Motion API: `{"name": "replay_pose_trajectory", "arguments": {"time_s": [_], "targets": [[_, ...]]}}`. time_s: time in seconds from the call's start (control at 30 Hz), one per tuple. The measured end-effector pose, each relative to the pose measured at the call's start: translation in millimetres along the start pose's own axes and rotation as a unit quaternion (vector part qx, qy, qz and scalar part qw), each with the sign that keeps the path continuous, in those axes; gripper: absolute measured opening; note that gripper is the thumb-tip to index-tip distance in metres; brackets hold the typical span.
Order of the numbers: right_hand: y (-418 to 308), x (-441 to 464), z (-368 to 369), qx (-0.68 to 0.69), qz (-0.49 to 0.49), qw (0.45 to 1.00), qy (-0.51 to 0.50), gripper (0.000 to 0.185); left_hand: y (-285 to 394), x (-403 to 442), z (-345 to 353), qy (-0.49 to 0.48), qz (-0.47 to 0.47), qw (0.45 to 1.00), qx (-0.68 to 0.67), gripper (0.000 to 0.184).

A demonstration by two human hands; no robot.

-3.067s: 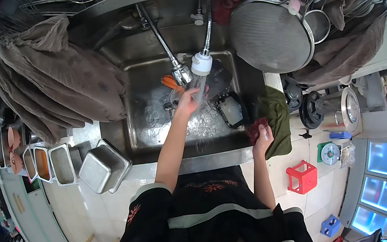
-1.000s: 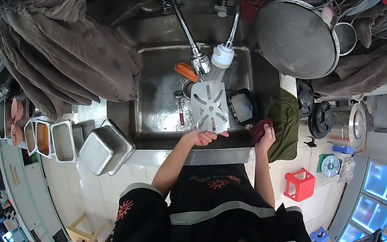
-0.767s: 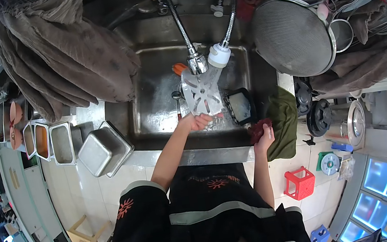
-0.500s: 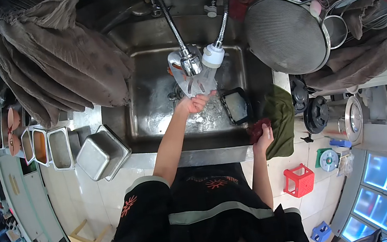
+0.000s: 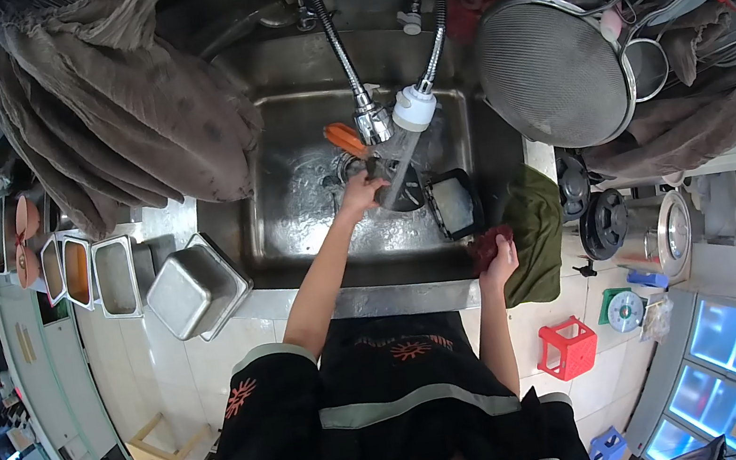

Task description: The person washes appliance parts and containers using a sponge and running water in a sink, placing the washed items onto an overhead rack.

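Note:
Over the sink (image 5: 298,269), my left hand (image 5: 364,194) has its fingers closed at the left edge of a dark, round-edged piece (image 5: 403,194). Water from the white spray head (image 5: 414,111) runs onto that piece; its exact kind is unclear. Just beyond the hand lies an orange object (image 5: 343,138), partly behind the chrome faucet head (image 5: 373,123). At the sink's front right, my right hand (image 5: 504,259) grips a dark red scouring pad (image 5: 486,248). A black-rimmed square container (image 5: 453,204) rests in the basin between both hands.
An olive cloth (image 5: 532,234) drapes over the sink's right edge. A large mesh strainer (image 5: 553,69) is at the upper right. Grey cloth (image 5: 112,106) hangs on the left, above metal pans (image 5: 182,291). A red stool (image 5: 566,348) stands on the floor.
The clear slotted piece formerly in my left hand no longer shows there; a dark round-edged piece does. The orange object is more exposed. My right hand stays on the pad.

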State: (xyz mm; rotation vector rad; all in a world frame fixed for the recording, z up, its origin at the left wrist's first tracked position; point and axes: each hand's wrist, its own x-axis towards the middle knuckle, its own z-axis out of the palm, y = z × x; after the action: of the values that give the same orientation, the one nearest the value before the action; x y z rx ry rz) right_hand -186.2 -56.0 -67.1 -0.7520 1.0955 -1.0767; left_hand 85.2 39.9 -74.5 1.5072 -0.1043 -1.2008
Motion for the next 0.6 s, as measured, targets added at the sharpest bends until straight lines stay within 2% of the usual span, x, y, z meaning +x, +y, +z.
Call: {"name": "replay_pose_trajectory", "arguments": {"time_s": [0.07,0.17,0.27,0.33,0.37,0.4,0.5,0.6], "targets": [[0.4,-1.0,2.7,-0.003,-0.005,1.0,0.003,0.018,10.4,-5.8,9.0,-0.009,0.015,0.999,0.05,0.021],[-3.2,-4.0,7.9,-0.007,-0.009,1.0,0.005,0.019,-0.8,14.3,14.1,0.019,0.198,0.961,0.19,0.025],[-0.6,-3.8,6.1,-0.013,-0.008,1.0,-0.005,0.019,23.0,18.2,25.5,0.031,0.193,0.931,0.309,0.029],[-4.4,-6.8,9.3,-0.013,0.004,1.0,-0.017,0.019,41.2,9.5,40.3,0.078,0.205,0.901,0.376,0.033],[-6.3,-9.1,12.6,-0.004,0.01,1.0,-0.014,0.017,47.9,8.0,48.1,0.101,0.21,0.883,0.408,0.034],[-11.4,-14.2,20.6,0.005,0.016,1.0,-0.011,0.015,13.2,51.4,47.3,0.158,0.351,0.802,0.457,0.036],[-9.9,-13.7,24.3,0.015,0.012,1.0,-0.004,0.013,13.2,65.1,49.0,0.145,0.356,0.753,0.535,0.038],[-1.1,-6.9,15.0,0.0,0.001,1.0,-0.022,0.015,55.3,21.1,44.7,0.108,0.21,0.874,0.425,0.036]]}}
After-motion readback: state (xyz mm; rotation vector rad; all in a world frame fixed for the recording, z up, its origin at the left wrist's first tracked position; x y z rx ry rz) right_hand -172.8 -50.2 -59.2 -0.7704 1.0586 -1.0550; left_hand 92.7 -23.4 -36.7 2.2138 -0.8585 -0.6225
